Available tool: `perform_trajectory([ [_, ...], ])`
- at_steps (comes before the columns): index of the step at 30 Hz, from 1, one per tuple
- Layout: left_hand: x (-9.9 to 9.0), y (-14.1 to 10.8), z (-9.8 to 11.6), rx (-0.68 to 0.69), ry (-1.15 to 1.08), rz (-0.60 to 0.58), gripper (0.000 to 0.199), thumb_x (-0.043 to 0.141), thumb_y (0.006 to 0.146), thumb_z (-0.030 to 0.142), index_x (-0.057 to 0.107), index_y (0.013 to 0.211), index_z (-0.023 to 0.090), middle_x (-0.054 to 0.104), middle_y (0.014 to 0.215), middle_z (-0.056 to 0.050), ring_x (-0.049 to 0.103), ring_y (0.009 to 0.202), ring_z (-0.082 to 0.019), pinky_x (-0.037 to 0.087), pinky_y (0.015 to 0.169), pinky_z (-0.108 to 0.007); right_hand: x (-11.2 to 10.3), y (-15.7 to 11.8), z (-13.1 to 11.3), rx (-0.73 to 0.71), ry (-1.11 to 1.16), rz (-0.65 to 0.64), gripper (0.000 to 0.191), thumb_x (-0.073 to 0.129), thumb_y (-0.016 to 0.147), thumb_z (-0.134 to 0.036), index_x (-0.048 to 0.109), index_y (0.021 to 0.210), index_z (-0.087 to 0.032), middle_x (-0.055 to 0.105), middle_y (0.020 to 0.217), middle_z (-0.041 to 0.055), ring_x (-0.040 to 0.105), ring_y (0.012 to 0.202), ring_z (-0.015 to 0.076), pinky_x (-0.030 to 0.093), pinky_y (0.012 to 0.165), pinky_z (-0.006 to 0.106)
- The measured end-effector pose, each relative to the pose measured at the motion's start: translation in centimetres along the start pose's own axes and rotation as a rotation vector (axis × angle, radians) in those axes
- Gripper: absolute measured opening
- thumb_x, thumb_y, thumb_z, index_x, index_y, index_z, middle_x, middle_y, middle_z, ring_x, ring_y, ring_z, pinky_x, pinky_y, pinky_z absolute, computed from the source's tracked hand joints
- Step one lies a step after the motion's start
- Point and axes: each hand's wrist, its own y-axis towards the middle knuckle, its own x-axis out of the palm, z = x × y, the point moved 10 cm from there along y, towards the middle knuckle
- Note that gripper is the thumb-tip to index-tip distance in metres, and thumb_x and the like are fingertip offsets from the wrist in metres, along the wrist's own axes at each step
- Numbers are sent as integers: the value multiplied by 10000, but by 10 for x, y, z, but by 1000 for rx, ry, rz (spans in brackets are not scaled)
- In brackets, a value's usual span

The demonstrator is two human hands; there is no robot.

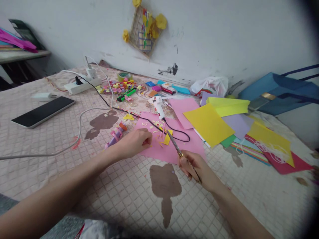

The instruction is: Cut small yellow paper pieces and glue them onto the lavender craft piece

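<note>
My right hand [191, 166] is wrapped round the handles of a pair of scissors [175, 146], whose blades point up and left over a pink sheet [191, 147]. Near the blade tips a small yellow paper piece [168, 136] lies on the sheet among pink and yellow scraps. My left hand [138, 142] is curled at the sheet's left edge; its fingertips are turned under, and anything between them is hidden. Just left of it lies a purple strip with pink and orange pieces [116, 136]. A white glue gun [158, 107] rests at the sheet's far edge.
Coloured paper sheets [210, 124] spread at the right, before a blue bag [284, 93]. A phone [45, 111] and a power strip [82, 85] are at the left. Cables cross the table. Small paper flowers [117, 87] and a green cutter [126, 94] lie farther back.
</note>
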Motion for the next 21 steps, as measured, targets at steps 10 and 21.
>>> perform_trajectory([
  [10, 22, 0, 19, -94, -900, -151, 173, 631, 733, 229, 526, 826, 130, 605, 698, -6, 527, 570, -73, 404, 501, -189, -8, 10, 0, 1, 169, 217, 282, 597, 776, -445, 514, 776, -176, 425, 513, -71, 393, 428, 74, 289, 399, 192],
  [21, 44, -2, 30, -115, -1030, -204, 163, 653, 732, 189, 548, 833, 118, 604, 691, 2, 526, 574, -65, 409, 544, -202, 8, 12, -14, -66, 142, 142, 130, 552, 795, -276, 523, 733, -165, 442, 514, -66, 402, 460, 78, 315, 441, 198],
])
